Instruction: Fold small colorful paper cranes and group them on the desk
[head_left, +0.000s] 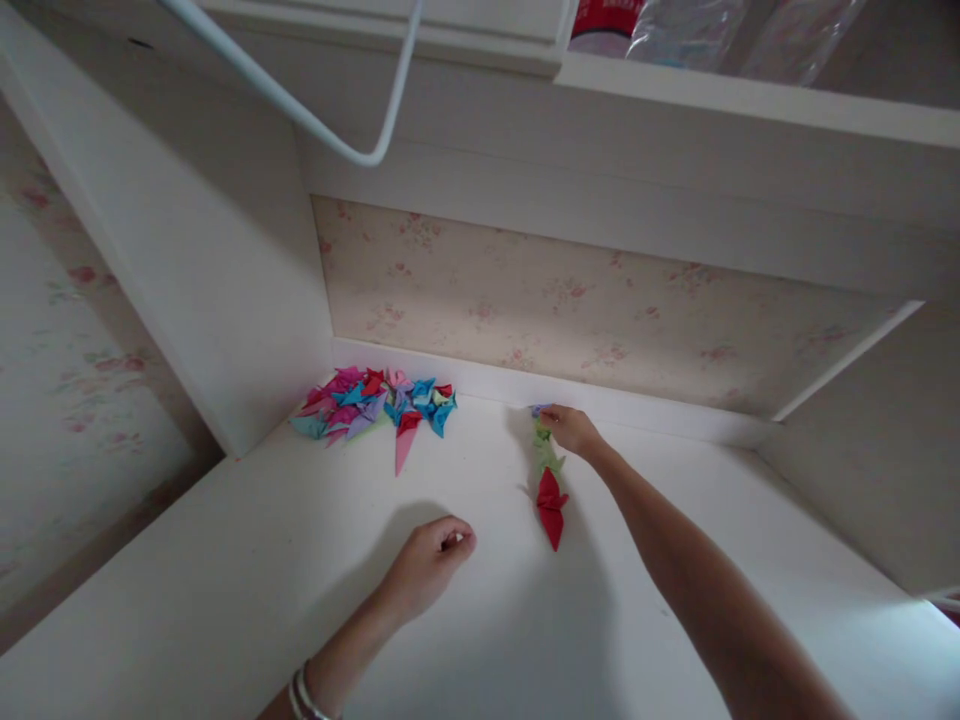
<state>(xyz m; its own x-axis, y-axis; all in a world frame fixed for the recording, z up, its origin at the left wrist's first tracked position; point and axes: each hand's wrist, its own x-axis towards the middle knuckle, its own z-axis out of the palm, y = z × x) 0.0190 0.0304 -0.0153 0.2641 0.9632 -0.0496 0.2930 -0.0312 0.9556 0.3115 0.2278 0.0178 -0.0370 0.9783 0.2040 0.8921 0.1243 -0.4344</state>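
Observation:
On the white desktop a short row of folded paper cranes runs away from me. Nearest is a red paper crane (551,508), with light green paper cranes (546,450) behind it. My right hand (571,430) is at the far end of this row, its fingers closed on a small purple paper crane (537,410) that they partly cover. My left hand (435,560) hovers nearer to me, left of the row, fingers curled into a loose fist with nothing visible in them. A heaped pile of colourful paper cranes (367,405) lies at the back left.
A flowered wall panel (487,290) and a low white ledge (510,383) bound the desktop (300,560) at the back. White side boards stand left and right. Overhead are a shelf (750,105) with plastic-wrapped things and a bent white metal rod (367,158).

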